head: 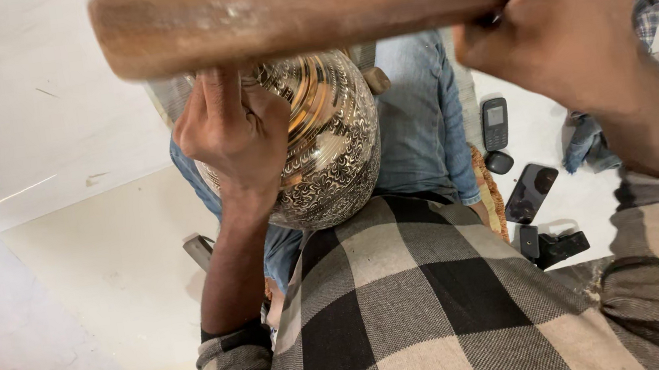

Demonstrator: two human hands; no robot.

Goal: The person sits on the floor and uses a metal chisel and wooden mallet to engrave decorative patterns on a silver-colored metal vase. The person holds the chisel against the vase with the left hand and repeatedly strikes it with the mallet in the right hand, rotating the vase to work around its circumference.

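While the left hand (pixel 233 130) steadies the engraved pot (pixel 332 142), the right hand (pixel 556 7) grips a mallet (pixel 289 8) above.

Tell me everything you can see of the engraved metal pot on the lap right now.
The metal pot is round-bellied and shiny, silver and brass in tone, covered with fine scrolling engraved patterns and smoother gold-coloured bands higher up. It rests against the blue-jeaned legs, just beyond the checked shawl. The left hand lies on its left side, steadying it. The right hand holds a blurred wooden mallet in front of its upper part, hiding the top. No dents show.
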